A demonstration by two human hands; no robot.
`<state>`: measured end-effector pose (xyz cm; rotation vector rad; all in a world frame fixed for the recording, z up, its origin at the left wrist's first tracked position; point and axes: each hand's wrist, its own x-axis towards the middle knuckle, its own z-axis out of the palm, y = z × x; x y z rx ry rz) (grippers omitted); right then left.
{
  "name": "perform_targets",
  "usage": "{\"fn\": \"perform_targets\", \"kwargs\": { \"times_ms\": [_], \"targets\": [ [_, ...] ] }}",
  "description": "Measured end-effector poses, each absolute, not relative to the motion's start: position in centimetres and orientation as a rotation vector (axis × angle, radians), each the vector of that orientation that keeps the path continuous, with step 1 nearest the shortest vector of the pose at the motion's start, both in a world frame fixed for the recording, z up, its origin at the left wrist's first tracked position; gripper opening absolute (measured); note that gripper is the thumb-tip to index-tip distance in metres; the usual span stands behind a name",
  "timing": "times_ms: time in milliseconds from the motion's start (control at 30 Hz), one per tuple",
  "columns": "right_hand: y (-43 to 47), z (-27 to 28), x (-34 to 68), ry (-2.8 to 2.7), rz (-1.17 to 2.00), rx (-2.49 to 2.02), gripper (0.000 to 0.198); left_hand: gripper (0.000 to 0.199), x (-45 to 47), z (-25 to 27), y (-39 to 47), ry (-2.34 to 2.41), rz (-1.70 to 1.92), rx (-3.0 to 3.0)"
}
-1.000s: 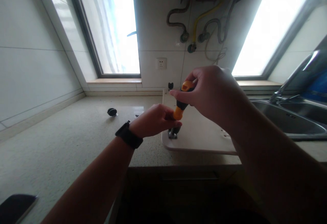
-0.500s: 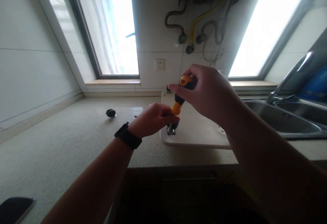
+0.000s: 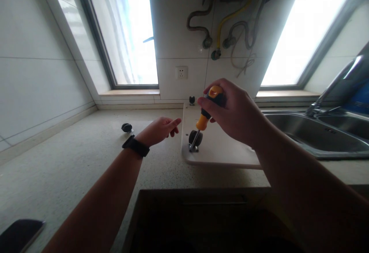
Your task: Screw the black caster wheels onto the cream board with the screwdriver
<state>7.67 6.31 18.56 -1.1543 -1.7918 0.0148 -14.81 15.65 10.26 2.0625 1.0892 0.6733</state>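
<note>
On the worktop (image 3: 161,172), a white board (image 3: 227,153); over its left part, the right hand (image 3: 235,109) with a screwdriver (image 3: 202,122).
The board lies along the worktop's front edge. The right hand's grip is wrapped around the screwdriver's yellow and black handle. The left hand (image 3: 157,132) is just off the board's left edge, its grip narrow; whether it pinches anything small, I cannot tell. The screwdriver's shaft slants down beside the wheel of a caster (image 3: 196,137) at the board's near left corner. Another caster (image 3: 192,99) is at the far left corner; a loose caster (image 3: 126,127) lies toward the worktop's back edge.
</note>
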Motion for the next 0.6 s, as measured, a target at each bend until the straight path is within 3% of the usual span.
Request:
{"fn": "perform_targets", "kwargs": {
  "times_ms": [233,600],
  "targets": [
    [5.1,19.0,8.5,-1.847,0.023,-1.227,0.029,0.072,-12.7,4.7,16.9,1.046,0.449,1.835],
    [3.3,20.1,12.6,-1.73,-0.056,-1.158,0.023,0.06,-10.0,3.3,14.3,0.779,0.372,1.537]
  ]
}}
